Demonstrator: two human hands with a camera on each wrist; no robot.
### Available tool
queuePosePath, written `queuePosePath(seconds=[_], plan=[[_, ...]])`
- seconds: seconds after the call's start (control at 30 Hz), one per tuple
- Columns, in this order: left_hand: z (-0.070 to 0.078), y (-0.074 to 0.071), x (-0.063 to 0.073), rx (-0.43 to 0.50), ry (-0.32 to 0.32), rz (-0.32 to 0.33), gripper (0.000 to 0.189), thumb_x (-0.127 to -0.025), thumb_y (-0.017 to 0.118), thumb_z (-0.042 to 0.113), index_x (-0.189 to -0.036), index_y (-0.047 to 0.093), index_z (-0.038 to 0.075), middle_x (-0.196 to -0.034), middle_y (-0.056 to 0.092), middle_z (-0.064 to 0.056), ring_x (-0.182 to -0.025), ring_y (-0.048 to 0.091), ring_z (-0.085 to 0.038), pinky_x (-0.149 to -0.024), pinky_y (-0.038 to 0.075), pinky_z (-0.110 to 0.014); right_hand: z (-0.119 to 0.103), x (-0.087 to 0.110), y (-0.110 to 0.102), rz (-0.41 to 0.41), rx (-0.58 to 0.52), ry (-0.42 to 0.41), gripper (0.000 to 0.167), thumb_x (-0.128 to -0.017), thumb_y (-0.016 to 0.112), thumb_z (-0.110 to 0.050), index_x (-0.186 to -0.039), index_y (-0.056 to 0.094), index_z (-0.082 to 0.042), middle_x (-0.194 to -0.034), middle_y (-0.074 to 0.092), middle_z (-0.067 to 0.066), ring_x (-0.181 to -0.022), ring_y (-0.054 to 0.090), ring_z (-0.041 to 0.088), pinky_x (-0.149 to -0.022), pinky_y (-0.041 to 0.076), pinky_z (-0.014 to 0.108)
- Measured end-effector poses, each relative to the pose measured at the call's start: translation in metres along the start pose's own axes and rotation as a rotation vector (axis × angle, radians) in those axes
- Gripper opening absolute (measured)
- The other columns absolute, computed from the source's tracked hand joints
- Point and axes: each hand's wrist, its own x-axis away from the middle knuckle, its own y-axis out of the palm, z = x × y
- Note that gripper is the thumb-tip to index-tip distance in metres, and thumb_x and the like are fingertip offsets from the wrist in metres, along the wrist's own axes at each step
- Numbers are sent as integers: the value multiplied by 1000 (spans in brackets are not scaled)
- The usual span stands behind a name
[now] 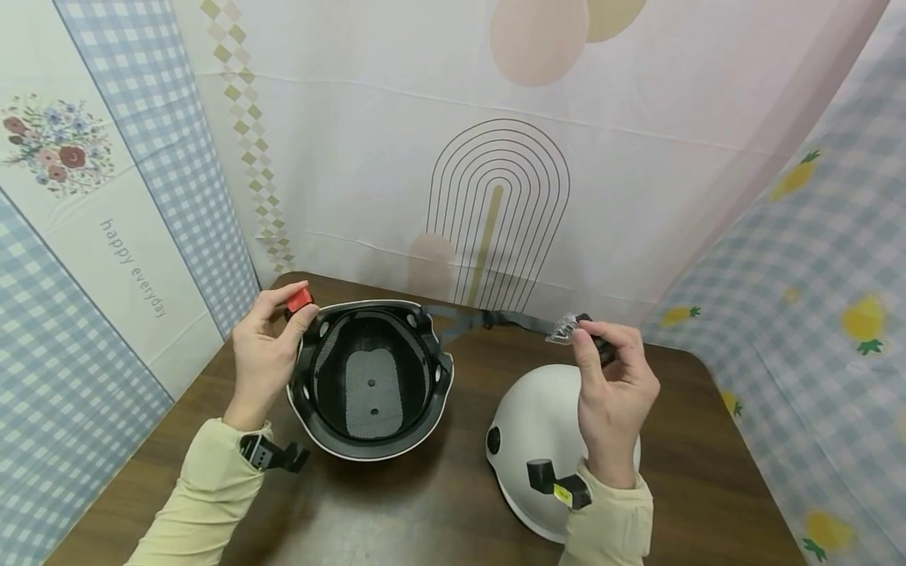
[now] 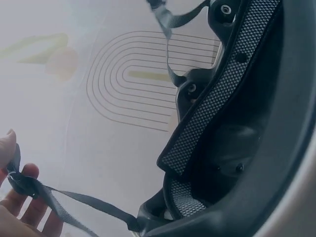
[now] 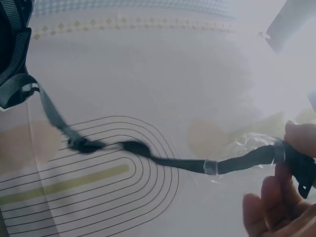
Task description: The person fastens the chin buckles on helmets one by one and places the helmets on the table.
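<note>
An upturned helmet (image 1: 371, 450) with black padding inside sits on the table between my hands. My left hand (image 1: 265, 354) pinches a red buckle piece (image 1: 300, 299) between thumb and fingers, just left of the helmet's rim. In the left wrist view, a grey strap (image 2: 94, 202) runs from that hand to the helmet. Off to the right, my right hand (image 1: 614, 393) pinches a black buckle piece (image 3: 298, 170) at the end of the other strap (image 3: 190, 165), which stretches out from the helmet. Clear plastic wrap (image 1: 564, 328) clings to the strap beside those fingertips.
A second helmet, white (image 1: 534, 424), lies dome up on the brown wooden table (image 1: 368, 519), partly behind my right hand and wrist. Patterned cloth (image 1: 368, 173) hangs behind the table and along both sides.
</note>
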Motion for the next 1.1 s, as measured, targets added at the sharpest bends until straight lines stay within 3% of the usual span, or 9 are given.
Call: queuePosePath(seconds=[0.17,0.3,0.4,0.57,0.7,0.8,0.9,1.1], plan=[[-13,0,1,132,-34,-13,32,-84,63,-17,-116,61,-16,-98,68,-6,-92,63,-11,-81,47,-18,11,1,-7,14,-6,-20,35,-84,65,17,-118,61,15,-102,59,15,-89,58,19,-78,48,21],[-22,1,4,234,-54,-61,33,-86,61,-16,-119,59,-15,-101,70,-11,-96,65,-17,-83,49,-20,18,3,-6,-63,-67,-28,32,-82,67,13,-113,61,18,-114,53,23,-102,57,28,-89,48,27],[-23,4,6,196,-41,-112,34,-84,62,-19,-118,61,-13,-103,68,-16,-97,65,-18,-83,49,-20,20,7,1,-152,-103,-22,31,-82,69,11,-111,60,17,-113,56,25,-99,58,28,-87,49,28],[-6,13,9,71,-5,-195,34,-79,64,-22,-112,62,-14,-103,64,-23,-98,59,-13,-87,45,-18,15,16,22,-296,-63,30,32,-82,67,13,-114,63,11,-92,61,17,-78,58,17,-67,49,22],[10,18,11,-75,53,-245,32,-78,68,-19,-109,63,-12,-102,63,-24,-99,51,-15,-85,41,-17,6,23,41,-435,-4,106,37,-87,61,14,-124,59,8,-91,54,15,-73,54,19,-57,47,22],[14,20,13,-113,76,-279,31,-79,68,-18,-108,63,-10,-103,63,-24,-101,49,-21,-86,40,-17,2,28,53,-543,26,158,41,-92,58,10,-132,54,6,-94,52,14,-68,50,20,-54,45,23],[12,22,16,-90,98,-319,31,-78,67,-20,-107,62,-10,-104,63,-23,-107,49,-29,-90,39,-17,2,32,63,-611,48,202,43,-93,59,6,-135,52,4,-104,57,15,-73,52,19,-61,46,24],[-20,25,23,-59,136,-359,40,-73,73,-16,-109,68,1,-104,66,-12,-112,48,-31,-97,35,-25,27,45,79,-663,95,219,33,-87,71,-1,-119,61,-1,-109,62,11,-88,57,22,-75,48,33]])
